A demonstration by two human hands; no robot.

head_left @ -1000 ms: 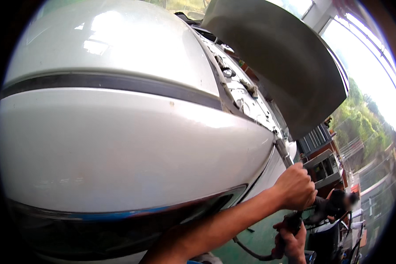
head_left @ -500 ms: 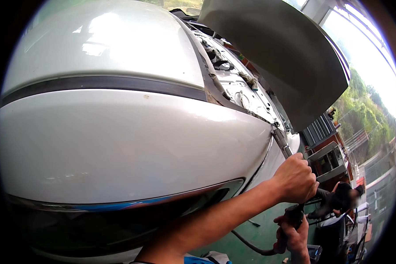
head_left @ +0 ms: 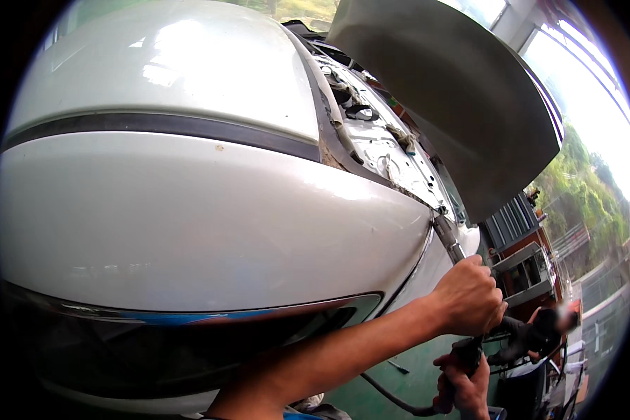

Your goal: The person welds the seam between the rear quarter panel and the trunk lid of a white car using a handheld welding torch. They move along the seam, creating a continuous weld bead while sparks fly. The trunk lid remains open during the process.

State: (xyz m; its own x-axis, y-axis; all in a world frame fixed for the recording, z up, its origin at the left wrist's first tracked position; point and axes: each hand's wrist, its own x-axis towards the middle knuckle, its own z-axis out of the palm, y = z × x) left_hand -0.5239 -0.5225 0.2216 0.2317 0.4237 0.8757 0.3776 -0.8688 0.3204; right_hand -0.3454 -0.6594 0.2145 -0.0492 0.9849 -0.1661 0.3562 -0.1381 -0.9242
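Observation:
My left hand [head_left: 467,295] is closed in a fist round the front part of a handheld power tool with a grey metal barrel [head_left: 448,238]. The barrel's far end meets the corner of the white car's rear body panel [head_left: 210,224], beside the trunk opening; its exact contact is too small to make out. Below and nearer to me, my right hand [head_left: 465,383] wraps the tool's black rear grip [head_left: 467,352]. A dark hose or cable [head_left: 397,400] runs off leftward from near that hand. My left forearm passes in front of the side window [head_left: 189,346].
A raised panel like a trunk lid [head_left: 462,105] overhangs the bare metal trunk area [head_left: 371,133]. Beyond stand a grey slatted cabinet [head_left: 509,222] and a metal cart [head_left: 528,274]. Another person in dark clothes [head_left: 535,336] is in the right background. The floor [head_left: 399,381] is green.
The view has shifted slightly. Both hands keep their hold on the tool, and its barrel stays at the panel corner. My right hand appears a little lower.

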